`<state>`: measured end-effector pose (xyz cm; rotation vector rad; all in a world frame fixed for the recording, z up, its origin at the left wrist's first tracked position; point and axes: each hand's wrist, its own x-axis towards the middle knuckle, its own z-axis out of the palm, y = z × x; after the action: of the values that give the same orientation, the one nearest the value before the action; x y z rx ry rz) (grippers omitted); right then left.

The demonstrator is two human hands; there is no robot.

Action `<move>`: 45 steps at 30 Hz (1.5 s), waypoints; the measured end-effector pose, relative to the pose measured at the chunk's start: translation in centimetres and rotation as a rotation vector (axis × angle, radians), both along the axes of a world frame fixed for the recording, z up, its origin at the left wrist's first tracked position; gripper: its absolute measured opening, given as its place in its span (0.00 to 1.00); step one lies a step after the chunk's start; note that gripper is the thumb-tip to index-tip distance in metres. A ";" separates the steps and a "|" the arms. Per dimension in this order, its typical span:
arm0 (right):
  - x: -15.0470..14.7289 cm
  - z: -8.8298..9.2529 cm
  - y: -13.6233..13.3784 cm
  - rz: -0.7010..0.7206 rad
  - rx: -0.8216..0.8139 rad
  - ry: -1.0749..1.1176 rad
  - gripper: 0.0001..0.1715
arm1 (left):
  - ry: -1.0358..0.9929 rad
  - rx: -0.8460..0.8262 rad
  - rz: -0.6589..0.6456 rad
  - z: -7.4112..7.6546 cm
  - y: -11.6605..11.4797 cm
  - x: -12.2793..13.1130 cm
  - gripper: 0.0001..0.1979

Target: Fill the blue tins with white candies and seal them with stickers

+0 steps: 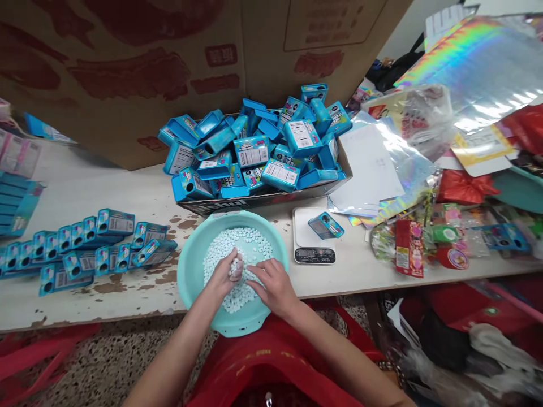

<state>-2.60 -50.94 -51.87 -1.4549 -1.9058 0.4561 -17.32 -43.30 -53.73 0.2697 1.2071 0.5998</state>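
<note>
Evidently scooping: cupping the left hand (pixel 227 272) around a clutch of small white tablets (pixel 250 243) down in the teal basin (pixel 186 265), at the near edge of the worktop (pixel 127 192), while pressing the right hand (pixel 275 287) flat and loosely spread onto the heap just beside it, touching the left with its fingertips and gripping nothing visible. Seems midway through gathering a handful, not yet lifting it. Calls next, most likely, for keeping the left fist closed enough to spill nothing and for a short carry toward the small blue box (pixel 326 225) lying on the small scale (pixel 306 234) just right of the basin. Cannot count the tablets inside the fist, nor read the scale's display. Cannot make out the print on the blue boxes (pixel 254 152) heaped in the carton (pixel 271 198) behind. Loses part of the rows of boxes (pixel 85 243) at far left to blur and the frame edge.
</note>
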 end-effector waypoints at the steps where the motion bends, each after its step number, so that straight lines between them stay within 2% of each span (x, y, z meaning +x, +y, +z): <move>1: 0.8 -0.3 -0.6 -0.010 0.009 0.027 0.14 | 0.003 0.008 0.006 0.1 0.2 -0.3 0.15; 4: 3.3 -1.3 -2.2 -0.095 0.063 0.086 0.12 | 0.067 0.008 0.024 0.3 0.6 -0.6 0.13; 6: 5.3 -1.8 -2.4 -0.318 0.144 0.100 0.14 | 0.105 -0.024 -0.006 0.0 0.6 -0.3 0.13; 8: 7.9 -2.4 -1.5 -0.661 0.183 0.129 0.24 | 0.096 -0.042 -0.030 -0.2 0.5 0.5 0.13; 10: 10.9 -3.0 0.4 -0.943 0.114 0.220 0.40 | 0.080 -0.021 -0.013 -0.2 0.4 1.5 0.15; 11: 12.4 -3.2 1.6 -0.999 0.049 0.294 0.45 | 0.081 -0.016 0.007 -0.1 0.4 2.1 0.15; 12: 13.6 -3.3 2.7 -1.009 -0.022 0.377 0.44 | 0.081 -0.022 0.026 0.1 0.5 2.7 0.16; 14: 15.2 -2.8 4.5 -0.954 -0.146 0.520 0.35 | 0.064 -0.036 0.059 0.8 0.8 3.7 0.16; 17: 14.7 -0.5 4.9 -0.841 -0.117 0.537 0.26 | 0.003 0.018 0.097 3.1 1.4 4.9 0.17; 19: 12.7 1.6 4.1 -0.691 -0.054 0.461 0.24 | -0.034 0.134 0.136 5.4 1.8 5.5 0.19; 21: 10.2 3.2 3.3 -0.471 -0.041 0.392 0.20 | -0.051 0.294 0.181 7.9 2.0 6.2 0.21; 23: 7.7 4.0 2.8 -0.290 -0.041 0.322 0.17 | -0.031 0.469 0.231 9.8 2.0 7.0 0.22; 25: 5.6 4.0 2.8 -0.199 -0.042 0.240 0.14 | 0.049 0.607 0.270 10.7 1.8 7.6 0.23; 29: 3.0 3.2 3.1 -0.161 -0.056 0.122 0.11 | 0.234 0.704 0.295 10.0 1.4 7.9 0.24; 32: 2.4 3.0 3.1 -0.162 -0.063 0.096 0.12 | 0.265 0.718 0.350 9.1 1.1 7.4 0.22; 40: 1.8 3.4 3.3 -0.176 -0.086 0.083 0.13 | 0.142 0.732 0.402 9.6 1.0 6.8 0.18; 45: 2.3 3.7 3.1 -0.188 -0.116 0.254 0.14 | 0.088 0.698 0.401 9.6 1.6 6.4 0.17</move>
<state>-0.32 -47.84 -48.14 -1.5529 -1.5501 0.6382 -10.93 -41.68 -44.10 0.6516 1.1066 1.3714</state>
